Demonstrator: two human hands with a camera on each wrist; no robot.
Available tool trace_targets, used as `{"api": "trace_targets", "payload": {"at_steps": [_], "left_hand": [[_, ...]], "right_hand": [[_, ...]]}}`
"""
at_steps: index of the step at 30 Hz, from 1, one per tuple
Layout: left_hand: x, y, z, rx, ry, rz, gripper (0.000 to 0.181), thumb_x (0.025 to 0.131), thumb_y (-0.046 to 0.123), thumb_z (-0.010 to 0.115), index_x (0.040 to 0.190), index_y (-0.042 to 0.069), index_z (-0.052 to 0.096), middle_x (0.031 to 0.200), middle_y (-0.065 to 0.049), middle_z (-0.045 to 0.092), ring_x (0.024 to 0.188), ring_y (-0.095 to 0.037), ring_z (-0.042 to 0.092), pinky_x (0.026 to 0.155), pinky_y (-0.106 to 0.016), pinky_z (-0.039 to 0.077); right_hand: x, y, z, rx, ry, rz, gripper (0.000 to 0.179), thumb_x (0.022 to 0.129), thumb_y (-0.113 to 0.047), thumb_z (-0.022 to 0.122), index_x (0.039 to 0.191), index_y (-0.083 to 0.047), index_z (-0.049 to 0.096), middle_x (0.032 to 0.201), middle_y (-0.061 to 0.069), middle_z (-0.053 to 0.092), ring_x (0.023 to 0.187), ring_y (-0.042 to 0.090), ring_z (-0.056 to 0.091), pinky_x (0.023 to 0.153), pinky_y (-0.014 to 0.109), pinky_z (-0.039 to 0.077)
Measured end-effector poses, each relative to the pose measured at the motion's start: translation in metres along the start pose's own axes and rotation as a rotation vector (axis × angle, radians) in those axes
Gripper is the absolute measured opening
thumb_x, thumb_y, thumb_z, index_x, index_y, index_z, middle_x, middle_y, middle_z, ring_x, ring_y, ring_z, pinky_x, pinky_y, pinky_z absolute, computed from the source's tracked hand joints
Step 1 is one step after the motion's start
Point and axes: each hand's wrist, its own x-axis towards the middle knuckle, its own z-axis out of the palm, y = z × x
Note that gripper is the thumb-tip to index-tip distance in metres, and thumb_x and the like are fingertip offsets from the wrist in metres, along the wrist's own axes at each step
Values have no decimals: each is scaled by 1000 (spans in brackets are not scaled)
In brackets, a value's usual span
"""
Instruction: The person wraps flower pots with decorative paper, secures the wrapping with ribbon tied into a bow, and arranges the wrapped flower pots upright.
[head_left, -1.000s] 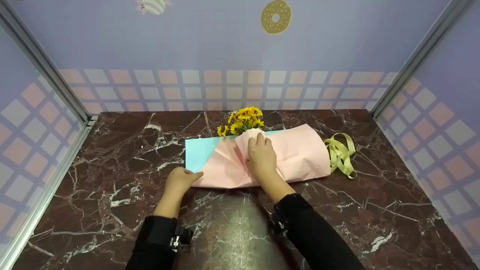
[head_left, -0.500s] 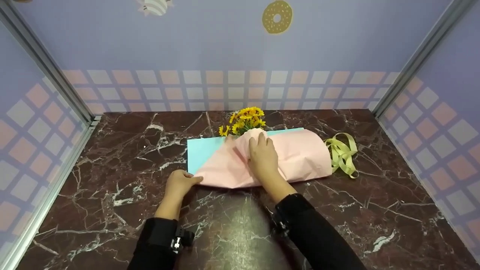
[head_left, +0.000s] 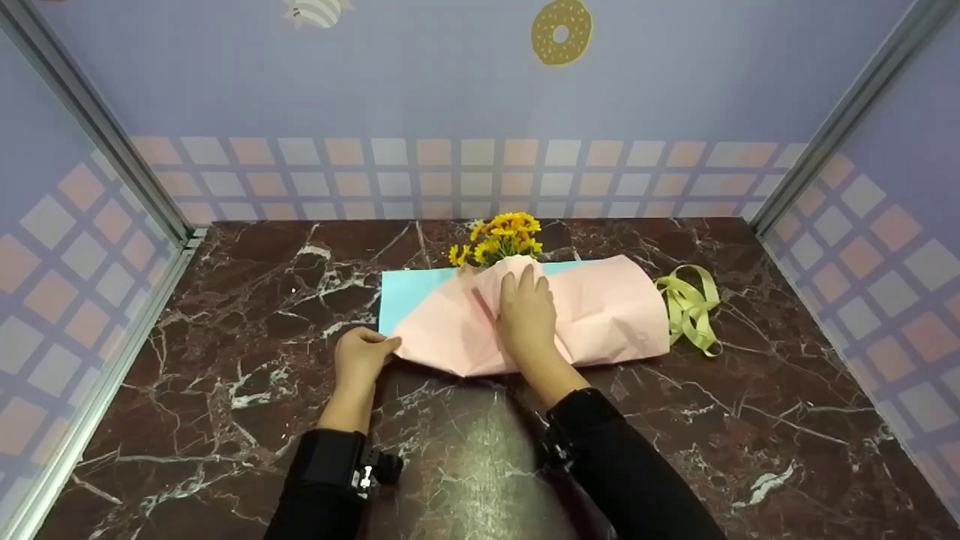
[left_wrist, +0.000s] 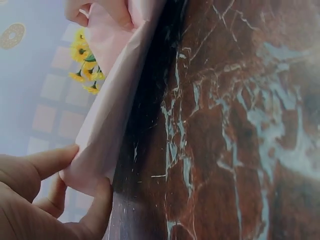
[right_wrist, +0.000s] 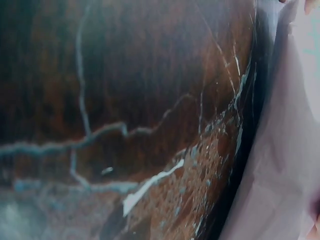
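Note:
A bunch of yellow flowers point(head_left: 506, 231) pokes out at the far edge of pink wrapping paper point(head_left: 604, 304), which is folded across it and hides the stems. Light blue paper point(head_left: 409, 292) shows beneath, at the left and along the back. With thumb and fingers my left hand point(head_left: 360, 358) pinches the pink paper's left corner; the left wrist view shows this fold between the fingertips point(left_wrist: 71, 154). My right hand point(head_left: 526, 315) grips the gathered pink paper just below the blossoms, fingers bent over the pleats. Only the paper's edge point(right_wrist: 280, 130) shows in the right wrist view.
A loose yellow-green ribbon point(head_left: 690, 307) lies in loops at the right end of the paper. Underneath is a dark red marbled table point(head_left: 757, 420). A patterned wall point(head_left: 435, 90) stands behind it, with side panels left and right.
My left hand shifts slightly up and draws the pink paper's left corner a little. The right hand keeps its place on the gathers. The paper's back right edge dips, then rises again.

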Motion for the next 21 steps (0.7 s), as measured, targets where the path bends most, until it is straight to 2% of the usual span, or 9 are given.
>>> {"api": "trace_targets", "payload": {"at_steps": [4, 6, 8, 10, 12, 13, 16, 18, 21], "left_hand": [[-3, 3, 0, -88, -19, -40, 11, 89, -1, 65, 93, -8, 58, 96, -19, 56, 86, -35, 63, 79, -39, 56], [-3, 3, 1, -126, -18, -65, 12, 89, -3, 61, 98, -10, 57, 99, -21, 55, 83, -32, 62, 77, -37, 57], [-2, 1, 3, -174, -5, -106, 21, 88, -7, 56, 109, -13, 54, 106, -26, 53, 79, -27, 60, 71, -32, 58], [-2, -1, 5, -249, 17, -145, 39, 86, -10, 51, 124, -14, 45, 113, -31, 48, 72, -23, 57, 64, -28, 57], [-1, -3, 9, -363, 30, -202, 57, 85, -10, 49, 139, -10, 30, 122, -34, 42, 72, -21, 54, 66, -29, 56], [0, -2, 10, -435, 32, -234, 65, 86, -9, 50, 144, -6, 21, 127, -34, 39, 76, -22, 54, 72, -30, 55], [-1, 1, 16, -673, 37, -337, 83, 90, -5, 54, 152, 2, 0, 142, -30, 29, 100, -28, 53, 94, -39, 49], [-2, 4, 22, -828, 57, -386, 87, 91, -4, 57, 153, 3, -2, 145, -28, 29, 116, -33, 49, 104, -43, 42], [-5, 8, 32, -996, 64, -440, 77, 91, -2, 60, 153, -1, 14, 142, -25, 39, 126, -37, 45, 108, -46, 36]], "right_hand": [[1, 0, -1, -1, -14, -4, 46, 79, -21, 76, 113, 2, 54, 133, 32, 46, 107, 45, 51, 87, 52, 49], [1, 1, -2, -3, -22, -7, 49, 76, -19, 78, 113, 2, 54, 133, 32, 46, 107, 45, 51, 87, 51, 50], [1, 1, -2, -2, -20, -10, 49, 75, -18, 78, 113, 2, 54, 132, 32, 47, 106, 45, 52, 86, 51, 50], [0, 2, -2, -6, -19, -15, 49, 75, -18, 78, 113, 2, 54, 132, 32, 47, 105, 45, 52, 84, 51, 51], [0, 3, -2, -7, -18, -18, 50, 75, -19, 79, 113, 2, 54, 132, 32, 47, 104, 44, 52, 83, 50, 51], [0, 3, -2, -7, -15, -20, 51, 75, -19, 79, 113, 2, 54, 131, 32, 48, 104, 44, 52, 83, 50, 50], [0, 4, -1, -2, -15, -17, 53, 75, -20, 80, 115, 3, 53, 132, 32, 47, 105, 44, 52, 84, 50, 50], [0, 4, -1, 1, -21, -13, 55, 75, -20, 80, 116, 3, 52, 133, 32, 46, 107, 44, 51, 85, 50, 49], [0, 5, -1, 2, -34, -7, 55, 75, -20, 80, 118, 3, 52, 135, 32, 45, 109, 45, 50, 86, 50, 50]]}}
